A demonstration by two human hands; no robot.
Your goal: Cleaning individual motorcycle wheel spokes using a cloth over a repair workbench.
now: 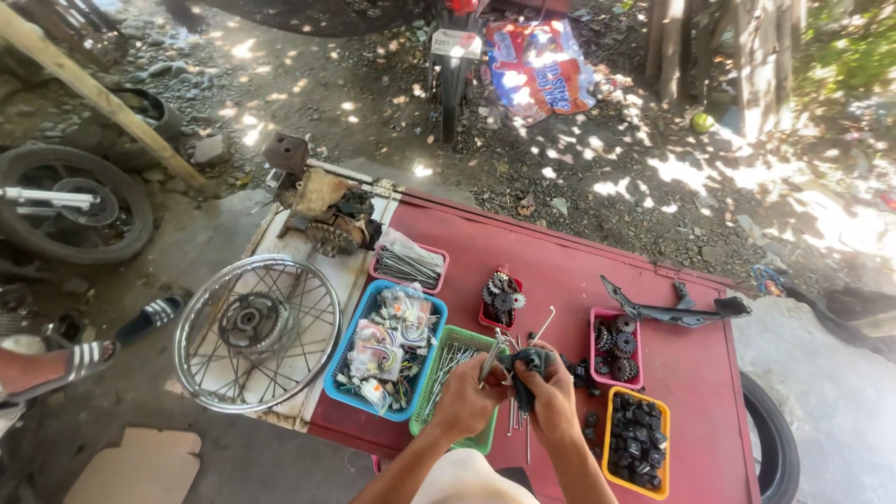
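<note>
My left hand [469, 398] and my right hand [554, 401] meet over the red table [569, 271]. Between them they grip a small dark metal part [528, 364] with thin steel rods sticking out of it. More loose rods [518, 425] lie on the table just below my hands. The green basket [446, 373] of metal spokes sits under my left hand.
A blue basket [347, 387] holds bagged parts, pink trays [595, 347] hold gears, and a yellow tray [609, 439] holds black pieces. A spoked wheel rim [258, 333] lies left of the table. A black bracket [672, 313] lies at the right. A sandalled foot [56, 364] is at far left.
</note>
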